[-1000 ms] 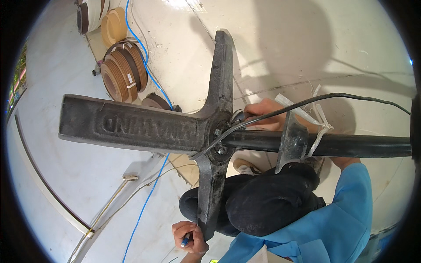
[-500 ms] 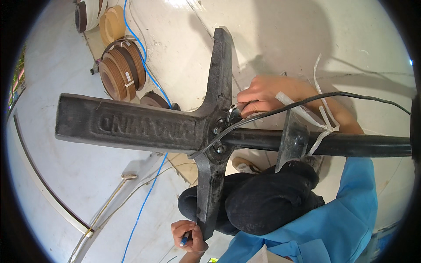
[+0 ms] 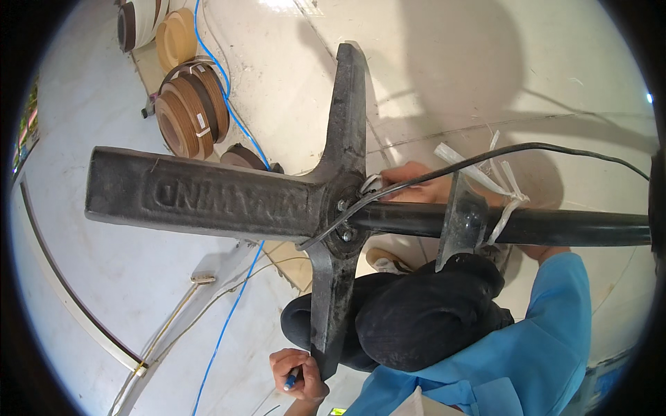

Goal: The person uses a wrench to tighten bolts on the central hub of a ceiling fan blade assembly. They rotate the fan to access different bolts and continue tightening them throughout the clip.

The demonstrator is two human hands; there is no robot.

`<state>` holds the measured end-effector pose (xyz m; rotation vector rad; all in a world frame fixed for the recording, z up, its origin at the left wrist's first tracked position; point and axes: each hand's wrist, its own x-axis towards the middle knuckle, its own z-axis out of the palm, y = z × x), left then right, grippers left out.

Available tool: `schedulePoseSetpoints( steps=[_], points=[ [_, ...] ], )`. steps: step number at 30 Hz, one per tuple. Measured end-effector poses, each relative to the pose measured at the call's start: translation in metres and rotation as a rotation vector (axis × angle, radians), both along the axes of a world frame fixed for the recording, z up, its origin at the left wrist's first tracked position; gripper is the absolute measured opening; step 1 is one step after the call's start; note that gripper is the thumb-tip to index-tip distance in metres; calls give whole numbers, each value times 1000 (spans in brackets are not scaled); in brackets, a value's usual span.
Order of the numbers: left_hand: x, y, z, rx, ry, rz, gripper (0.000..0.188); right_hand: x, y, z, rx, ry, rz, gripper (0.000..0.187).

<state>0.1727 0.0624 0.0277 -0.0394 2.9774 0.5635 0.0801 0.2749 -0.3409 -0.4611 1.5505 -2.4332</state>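
Note:
A black stand base (image 3: 208,197) with broad legs spreads across the middle, bolts showing at its hub. From the hub a black pole (image 3: 576,227) runs right, with a flared collar (image 3: 463,220) on it. My right hand (image 3: 421,186) is behind the pole and a black cable (image 3: 534,146), partly hidden, its fingers closed on a shiny metal tool (image 3: 372,183) beside the hub; the tool's kind is unclear. At the tip of the nearest leg, my left hand (image 3: 300,373) is closed round a small blue stick-like thing (image 3: 291,378), mostly hidden in the fingers.
Rolls of brown edge banding (image 3: 187,114) stand at the upper left, near a tan roll (image 3: 176,39). A blue hose (image 3: 225,333) crosses the floor. White plastic strips (image 3: 512,201) are tied round the pole. My bent knees (image 3: 416,312) are below it.
My right hand has dropped lower behind the cable and pole, and the metal tool has turned beside the hub. The loose white strips have shifted. My left hand stays in place.

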Motion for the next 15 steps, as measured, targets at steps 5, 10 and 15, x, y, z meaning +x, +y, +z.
schedulePoseSetpoints(
  steps=[5, 10, 15],
  points=[
    [0, -2, -1, -4, 21, -20, 14, 30, -24, 5, -36, -130, -53, 34],
    [-1, -4, -2, -18, 15, -49, 13, 26, -14, 1, 50, -120, -76, 31],
    [1, -1, -2, -8, 24, 13, 12, -1, 5, 2, 180, -19, -79, 30]
  ],
)
